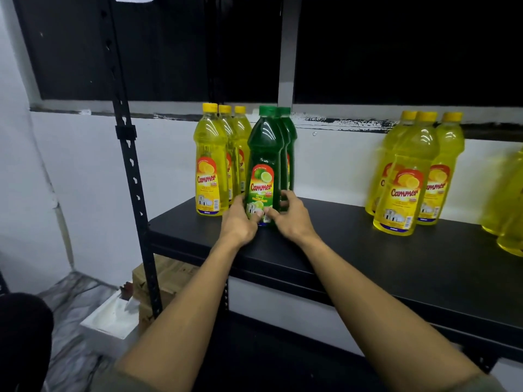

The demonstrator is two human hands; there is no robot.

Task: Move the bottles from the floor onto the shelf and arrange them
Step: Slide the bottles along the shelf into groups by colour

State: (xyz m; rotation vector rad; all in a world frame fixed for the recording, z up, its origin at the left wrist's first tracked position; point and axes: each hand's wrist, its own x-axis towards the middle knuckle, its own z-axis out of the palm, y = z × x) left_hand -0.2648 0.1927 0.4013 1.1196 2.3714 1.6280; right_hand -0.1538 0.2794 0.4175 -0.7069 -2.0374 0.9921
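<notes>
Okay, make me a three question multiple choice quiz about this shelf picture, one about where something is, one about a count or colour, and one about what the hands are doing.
1. Where does the front green bottle stand?
A. On the floor
B. On the black shelf, right of a row of yellow bottles
C. On the cardboard box

2. How many yellow caps show in that left yellow row?
A. Three
B. One
C. Six

3. What are the two hands doing?
A. Hanging idle
B. Both holding the front green bottle low down
C. Unscrewing a cap

Answers:
1 B, since its base sits on the shelf board beside the yellow row.
2 A, since three yellow caps line up one behind another.
3 B, since the left hand and the right hand curl round its base from either side.
</notes>
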